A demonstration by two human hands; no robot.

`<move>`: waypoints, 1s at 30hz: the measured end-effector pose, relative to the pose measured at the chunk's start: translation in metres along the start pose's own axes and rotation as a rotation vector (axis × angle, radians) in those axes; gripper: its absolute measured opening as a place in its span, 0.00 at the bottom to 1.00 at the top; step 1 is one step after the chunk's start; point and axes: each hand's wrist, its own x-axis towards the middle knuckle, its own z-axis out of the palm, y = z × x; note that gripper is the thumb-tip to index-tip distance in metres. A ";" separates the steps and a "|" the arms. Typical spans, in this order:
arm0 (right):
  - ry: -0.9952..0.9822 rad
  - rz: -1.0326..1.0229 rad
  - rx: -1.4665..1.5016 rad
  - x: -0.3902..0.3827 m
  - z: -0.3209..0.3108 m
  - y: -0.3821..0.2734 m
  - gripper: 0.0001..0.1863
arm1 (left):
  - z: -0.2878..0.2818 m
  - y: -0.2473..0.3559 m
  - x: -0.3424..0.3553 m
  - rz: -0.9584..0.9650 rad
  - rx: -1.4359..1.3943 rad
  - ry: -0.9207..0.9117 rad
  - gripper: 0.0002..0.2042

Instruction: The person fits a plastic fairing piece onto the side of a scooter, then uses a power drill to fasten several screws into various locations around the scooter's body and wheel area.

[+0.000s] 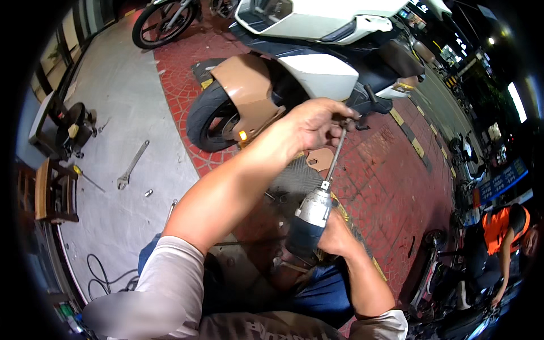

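My left hand (323,126) is closed, its fingers pinching the upper end of a thin metal rod (338,154). The rod slants down to the square tip of an impact wrench (315,207) with a silver head and dark body. Whether rod and tip touch, I cannot tell. My right hand (335,233) is wrapped round the impact wrench, its fingers mostly hidden behind the tool. Beyond my hands stands a scooter with a brown front fender (245,79) and white side panel (320,73). A flat brown piece (321,160) lies below my left hand.
On the grey floor at left are an adjustable wrench (134,164), a socket (148,193), a yellow-handled screwdriver (89,178) and a black cable (105,279). A wooden stool (55,190) stands beyond them. A person in an orange vest (498,231) bends by parked two-wheelers at right.
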 end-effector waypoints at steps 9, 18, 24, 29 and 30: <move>-0.026 0.203 -0.401 0.060 0.045 0.031 0.44 | -0.035 0.007 -0.017 0.117 0.258 0.237 0.08; -0.132 0.298 -0.500 0.111 0.069 0.054 0.40 | -0.120 -0.005 0.011 0.202 -0.110 0.395 0.06; 0.036 0.121 -0.873 0.164 0.046 0.047 0.36 | -0.110 0.035 0.016 0.429 -0.220 0.225 0.04; -0.023 0.168 -0.961 0.207 0.047 0.048 0.37 | -0.172 0.049 0.010 0.500 -0.366 0.072 0.08; -0.024 0.178 -0.960 0.210 0.047 0.046 0.38 | -0.177 0.047 0.012 0.541 -0.316 0.003 0.10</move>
